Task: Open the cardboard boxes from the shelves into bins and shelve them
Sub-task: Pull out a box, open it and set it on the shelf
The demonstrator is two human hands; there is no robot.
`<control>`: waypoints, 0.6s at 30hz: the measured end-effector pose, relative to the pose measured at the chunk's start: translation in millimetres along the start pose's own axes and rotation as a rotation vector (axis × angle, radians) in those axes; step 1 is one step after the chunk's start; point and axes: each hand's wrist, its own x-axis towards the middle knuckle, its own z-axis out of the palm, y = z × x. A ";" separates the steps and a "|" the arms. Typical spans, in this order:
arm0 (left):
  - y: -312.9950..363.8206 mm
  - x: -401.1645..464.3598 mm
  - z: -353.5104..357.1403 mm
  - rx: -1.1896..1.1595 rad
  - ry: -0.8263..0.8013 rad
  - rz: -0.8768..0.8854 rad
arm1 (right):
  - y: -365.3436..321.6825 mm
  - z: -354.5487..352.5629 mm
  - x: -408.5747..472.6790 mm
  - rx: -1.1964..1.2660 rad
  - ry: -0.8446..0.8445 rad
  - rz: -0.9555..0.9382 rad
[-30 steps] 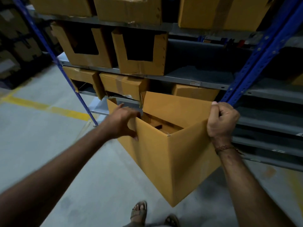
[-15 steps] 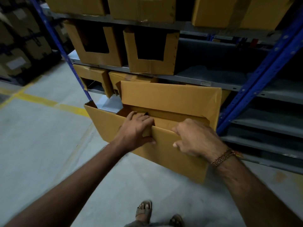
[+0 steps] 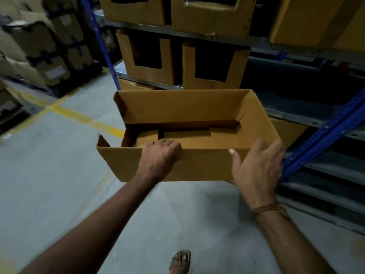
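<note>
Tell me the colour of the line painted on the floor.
Yellow; the floor line shows in the head view, left of the box.

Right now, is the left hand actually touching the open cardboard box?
Touching. The head view shows the left hand gripping the near wall of the cardboard box, fingers curled over its top edge and down inside.

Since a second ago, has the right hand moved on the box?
Yes. The right hand left the box's far right top corner by the blue upright and came down to the near wall, fingers spread, beside the left hand.
</note>
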 end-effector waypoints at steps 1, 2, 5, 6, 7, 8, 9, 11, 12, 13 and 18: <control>7.2 -0.6 0.2 -0.015 0.006 -0.018 | -10.5 0.1 -5.7 0.163 -0.112 0.171; 14.1 -2.3 1.3 -0.029 0.011 -0.040 | -22.1 2.6 -9.2 0.338 -0.320 0.328; 35.9 -10.0 7.8 -0.038 0.000 -0.080 | -55.5 14.9 -12.9 0.925 -1.008 0.536; 44.7 -12.4 9.0 -0.047 -0.007 -0.086 | -64.4 22.8 -11.2 1.039 -1.047 0.547; 53.7 -14.6 10.0 -0.068 -0.010 -0.090 | -70.9 29.7 -9.2 1.115 -1.005 0.565; 61.7 -16.0 11.4 -0.096 -0.004 -0.097 | -75.8 37.0 -7.3 1.157 -0.921 0.610; 68.0 -15.8 11.7 -0.118 -0.013 -0.100 | -78.7 42.5 -5.9 1.189 -0.835 0.663; 75.4 -12.4 8.2 -0.126 -0.084 -0.105 | -77.6 49.5 -4.6 1.211 -0.723 0.724; 76.6 -9.9 4.8 -0.158 -0.130 -0.130 | -74.3 49.1 -4.2 1.199 -0.692 0.738; 76.7 -5.8 -1.9 -0.224 -0.186 -0.184 | -68.8 50.7 -3.5 1.183 -0.661 0.748; 28.9 38.1 -38.7 -0.239 -0.212 -0.454 | -36.1 54.7 9.3 1.053 -0.541 0.745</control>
